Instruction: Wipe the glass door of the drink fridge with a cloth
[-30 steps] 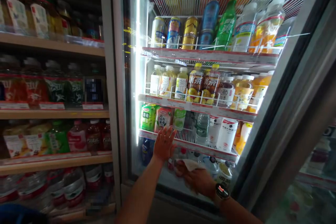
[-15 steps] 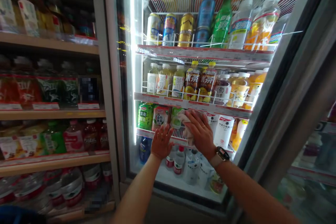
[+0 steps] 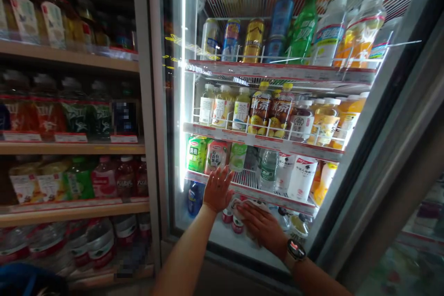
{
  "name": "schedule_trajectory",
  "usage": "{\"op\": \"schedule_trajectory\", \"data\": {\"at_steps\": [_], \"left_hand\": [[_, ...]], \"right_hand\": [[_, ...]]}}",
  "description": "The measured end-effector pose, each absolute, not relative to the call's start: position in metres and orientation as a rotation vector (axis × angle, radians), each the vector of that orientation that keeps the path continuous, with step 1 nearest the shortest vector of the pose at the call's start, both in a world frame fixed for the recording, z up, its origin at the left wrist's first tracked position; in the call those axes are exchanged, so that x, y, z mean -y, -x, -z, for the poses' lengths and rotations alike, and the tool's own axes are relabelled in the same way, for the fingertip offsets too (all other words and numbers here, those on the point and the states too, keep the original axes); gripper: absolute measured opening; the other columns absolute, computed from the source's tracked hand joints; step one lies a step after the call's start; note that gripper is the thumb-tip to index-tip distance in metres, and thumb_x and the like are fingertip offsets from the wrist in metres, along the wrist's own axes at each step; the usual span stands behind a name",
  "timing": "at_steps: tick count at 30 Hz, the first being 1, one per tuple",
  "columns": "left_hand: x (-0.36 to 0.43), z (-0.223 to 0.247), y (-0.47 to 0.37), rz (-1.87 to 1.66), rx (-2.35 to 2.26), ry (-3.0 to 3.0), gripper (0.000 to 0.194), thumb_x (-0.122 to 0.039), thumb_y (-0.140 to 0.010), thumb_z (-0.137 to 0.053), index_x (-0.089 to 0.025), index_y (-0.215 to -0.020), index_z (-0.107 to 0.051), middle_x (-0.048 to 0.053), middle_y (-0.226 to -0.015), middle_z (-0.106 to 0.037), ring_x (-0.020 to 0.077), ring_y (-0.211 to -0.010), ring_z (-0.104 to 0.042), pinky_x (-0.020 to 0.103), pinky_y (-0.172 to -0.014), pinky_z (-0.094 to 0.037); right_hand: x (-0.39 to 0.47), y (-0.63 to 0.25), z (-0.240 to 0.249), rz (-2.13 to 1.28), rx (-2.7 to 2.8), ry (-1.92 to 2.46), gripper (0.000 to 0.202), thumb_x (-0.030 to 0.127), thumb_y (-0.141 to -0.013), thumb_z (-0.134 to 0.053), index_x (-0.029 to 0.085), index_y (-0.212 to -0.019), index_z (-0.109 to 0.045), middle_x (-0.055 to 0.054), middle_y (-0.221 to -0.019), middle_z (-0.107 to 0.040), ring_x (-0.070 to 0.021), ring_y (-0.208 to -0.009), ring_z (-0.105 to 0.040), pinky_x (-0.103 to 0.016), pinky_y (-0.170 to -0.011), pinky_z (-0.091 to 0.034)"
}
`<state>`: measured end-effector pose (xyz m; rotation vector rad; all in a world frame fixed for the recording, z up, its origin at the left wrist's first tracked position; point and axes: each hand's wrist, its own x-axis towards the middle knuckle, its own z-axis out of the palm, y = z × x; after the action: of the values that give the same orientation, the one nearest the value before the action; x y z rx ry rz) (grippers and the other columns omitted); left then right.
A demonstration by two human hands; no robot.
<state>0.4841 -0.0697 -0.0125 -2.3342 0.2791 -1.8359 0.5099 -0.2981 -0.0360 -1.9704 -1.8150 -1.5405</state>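
Well left of the left hand (image 3: pixel 218 188), wooden shelves (image 3: pixel 79 149) lined with rows of bottles (image 3: pixel 48 106), many with reddish or dark green contents, and at the bottom edge of view a blue object (image 3: pixel 29 280), too cut off to tell. Nearer the left hand, a grey upright post (image 3: pixel 147 101), then a bright light strip (image 3: pixel 184 78). Left of the left fingers, a green pack (image 3: pixel 196 153), with a dark blue bottle (image 3: pixel 194 199) lower down; right above the fingertips, a red pack (image 3: pixel 215 155).

Rests the left hand flat, apparently on the glass door (image 3: pixel 239 250), released and holding nothing, with fingers up and slightly apart. Higher above it, beyond the glass, pale tea bottles (image 3: pixel 222 108) and a row of cans (image 3: pixel 254 39). Below and right of the left palm, red-labelled bottles (image 3: pixel 237 226). Just beside the left thumb, on the glass, a white cloth (image 3: pixel 260 203). Grasps the cloth beneath the outstretched fingers of the right hand (image 3: pixel 262 224); cannot tell how tightly. Above the cloth, a clear bottle (image 3: pixel 268 166) with a green label. Right of the right hand, on its wrist, a watch (image 3: pixel 296 249); above that, white packs (image 3: pixel 301 176), and farther right, a slanting dark door frame (image 3: pixel 367 166).
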Motion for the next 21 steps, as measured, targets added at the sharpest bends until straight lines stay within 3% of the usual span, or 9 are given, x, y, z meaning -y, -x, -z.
{"op": "schedule_trajectory", "data": {"at_steps": [5,11,16,21], "left_hand": [[0.07,0.011,-0.483,1.852,-0.302,2.301,0.064,-0.031,-0.095,-0.041,-0.014,-0.154,-0.021,0.01,-0.159,-0.027,0.0266,-0.15,-0.016,0.044,-0.121,-0.018],[0.067,0.015,-0.481,1.768,-0.234,2.298,0.064,-0.036,-0.097,-0.037,-0.015,-0.154,-0.017,0.009,-0.161,-0.023,0.028,-0.15,-0.015,0.046,-0.12,-0.023],[0.066,0.017,-0.481,1.763,-0.221,2.303,0.065,-0.037,-0.096,-0.041,-0.014,-0.153,-0.022,0.012,-0.159,-0.029,0.0289,-0.149,-0.019,0.047,-0.119,-0.024],[0.069,0.013,-0.482,1.842,-0.256,2.272,0.06,-0.035,-0.098,-0.032,-0.014,-0.153,-0.022,0.012,-0.159,-0.028,0.0275,-0.15,-0.017,0.046,-0.118,-0.025]], "right_hand": [[0.292,-0.508,0.044,1.509,1.748,1.989,0.03,0.015,-0.097,-0.046,0.019,-0.121,-0.064,-0.002,-0.145,-0.051,-0.0157,-0.139,-0.04,-0.032,-0.117,-0.035],[0.279,-0.505,0.014,1.574,1.402,1.95,0.035,0.009,-0.096,-0.04,0.023,-0.116,-0.065,-0.001,-0.142,-0.054,-0.0155,-0.146,-0.028,-0.037,-0.124,-0.015],[0.271,-0.505,-0.004,1.542,1.218,1.944,0.043,0.005,-0.091,-0.039,0.021,-0.126,-0.06,-0.006,-0.146,-0.049,-0.0185,-0.148,-0.022,-0.042,-0.124,-0.013],[0.263,-0.491,0.024,1.347,1.328,2.008,0.051,0.025,-0.085,-0.053,0.013,-0.135,-0.052,-0.012,-0.153,-0.039,-0.0253,-0.149,-0.018,-0.047,-0.123,-0.011]]}}
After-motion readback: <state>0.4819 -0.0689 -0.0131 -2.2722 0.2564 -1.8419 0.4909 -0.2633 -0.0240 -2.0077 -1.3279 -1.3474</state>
